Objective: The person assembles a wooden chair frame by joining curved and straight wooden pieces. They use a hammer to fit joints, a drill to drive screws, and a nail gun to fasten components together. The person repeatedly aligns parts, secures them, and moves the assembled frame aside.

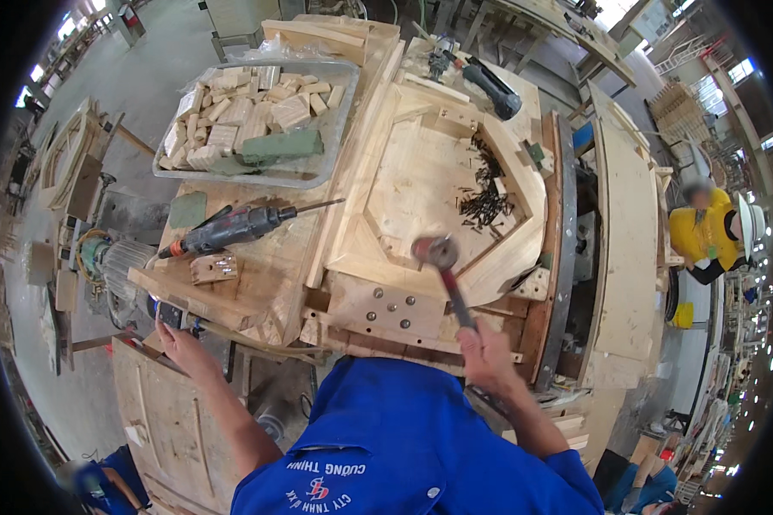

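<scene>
Your right hand [488,356] has its fingers closed round the lower end of the hammer [445,273], so the round steel head hangs over the pale wooden frame [429,184] on the table [266,275]. Your left hand [180,342] rests open-fingered on a plywood edge, bracing. Dark screws [488,190] lie loose inside the frame; the drill [232,230] lies beside it.

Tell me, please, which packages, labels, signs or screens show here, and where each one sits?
Tray: grey, rectangular, plastic-lined, upper left on the bench, filled with pale wood blocks.
Printed lettering: white with a small red mark, on the blue shirt at the bottom edge.
No signs or screens show.
</scene>
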{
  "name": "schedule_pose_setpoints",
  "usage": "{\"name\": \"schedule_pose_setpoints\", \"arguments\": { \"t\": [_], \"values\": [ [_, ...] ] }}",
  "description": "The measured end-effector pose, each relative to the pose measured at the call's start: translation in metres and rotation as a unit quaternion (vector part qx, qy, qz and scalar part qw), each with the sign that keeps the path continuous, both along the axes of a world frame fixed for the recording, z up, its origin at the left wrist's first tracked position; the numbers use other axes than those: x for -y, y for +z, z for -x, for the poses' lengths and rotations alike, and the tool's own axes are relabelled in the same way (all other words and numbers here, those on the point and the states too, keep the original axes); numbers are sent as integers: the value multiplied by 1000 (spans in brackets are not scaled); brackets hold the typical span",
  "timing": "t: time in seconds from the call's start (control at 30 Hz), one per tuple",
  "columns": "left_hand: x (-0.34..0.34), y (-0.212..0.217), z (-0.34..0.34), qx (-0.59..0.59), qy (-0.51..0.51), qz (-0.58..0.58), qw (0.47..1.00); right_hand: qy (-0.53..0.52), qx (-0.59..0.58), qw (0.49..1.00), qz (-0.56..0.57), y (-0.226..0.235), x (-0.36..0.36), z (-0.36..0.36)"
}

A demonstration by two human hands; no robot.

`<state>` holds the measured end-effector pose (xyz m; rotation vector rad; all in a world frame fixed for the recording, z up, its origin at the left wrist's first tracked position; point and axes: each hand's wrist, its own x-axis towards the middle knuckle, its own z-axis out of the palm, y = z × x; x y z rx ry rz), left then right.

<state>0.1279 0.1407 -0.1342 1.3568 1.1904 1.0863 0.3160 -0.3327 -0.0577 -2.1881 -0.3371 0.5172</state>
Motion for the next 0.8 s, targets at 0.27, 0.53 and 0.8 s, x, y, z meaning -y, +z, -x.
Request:
{"name": "schedule_pose_setpoints", "arguments": {
  "t": [0.27,0.53,0.8],
  "values": [
    [18,27,-17,19,25,0,999,5,151,988,-38,-53,14,18],
    [34,153,-59,-127,-81,-339,929,34,85,991,-94,10,-19,-3],
    [50,190,-132,-327,-419,-391,752,75,-6,997,-28,8,-15,-40]
  ]
}}
